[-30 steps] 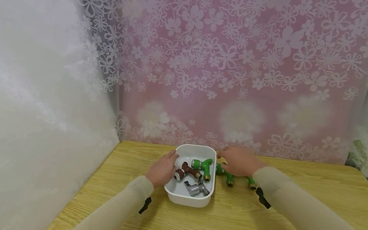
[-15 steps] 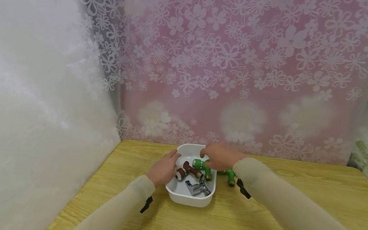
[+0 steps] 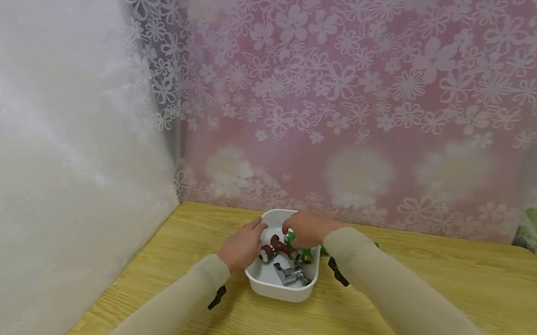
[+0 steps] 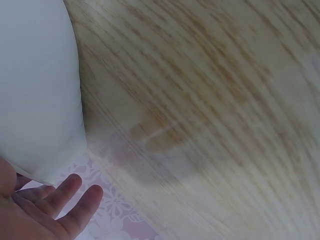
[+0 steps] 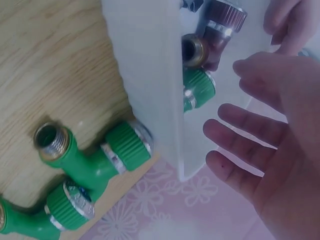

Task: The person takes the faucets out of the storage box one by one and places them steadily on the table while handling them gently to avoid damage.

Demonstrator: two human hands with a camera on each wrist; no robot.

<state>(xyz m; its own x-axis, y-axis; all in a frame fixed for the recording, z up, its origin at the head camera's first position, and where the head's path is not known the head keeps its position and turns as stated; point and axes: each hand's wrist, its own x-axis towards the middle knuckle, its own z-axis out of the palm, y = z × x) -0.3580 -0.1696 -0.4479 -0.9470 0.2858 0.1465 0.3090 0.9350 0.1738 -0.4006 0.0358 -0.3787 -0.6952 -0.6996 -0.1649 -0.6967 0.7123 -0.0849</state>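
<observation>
The fingers [image 5: 240,144] of the right hand [image 3: 310,230] are spread and nearly straight, holding nothing, over the far right part of a white tub [image 3: 277,292]. Just beside them, inside the tub, lies a green tap [image 5: 201,90], partly hidden by that hand in the head view. A brown tap [image 3: 281,247] lies next to it, and a silver tap [image 3: 288,276] lies nearer the tub's front wall. The left hand [image 3: 241,245] rests at the tub's left rim; the fingers seen in the left wrist view are loosely extended outside the wall, but whether the hand pinches the rim I cannot tell. Two more green taps [image 5: 85,167] lie side by side on the desk [image 3: 239,333], to the right of the tub, the nearer one close against its wall. Behind the desk hangs a pink flowered curtain [image 3: 296,163].
</observation>
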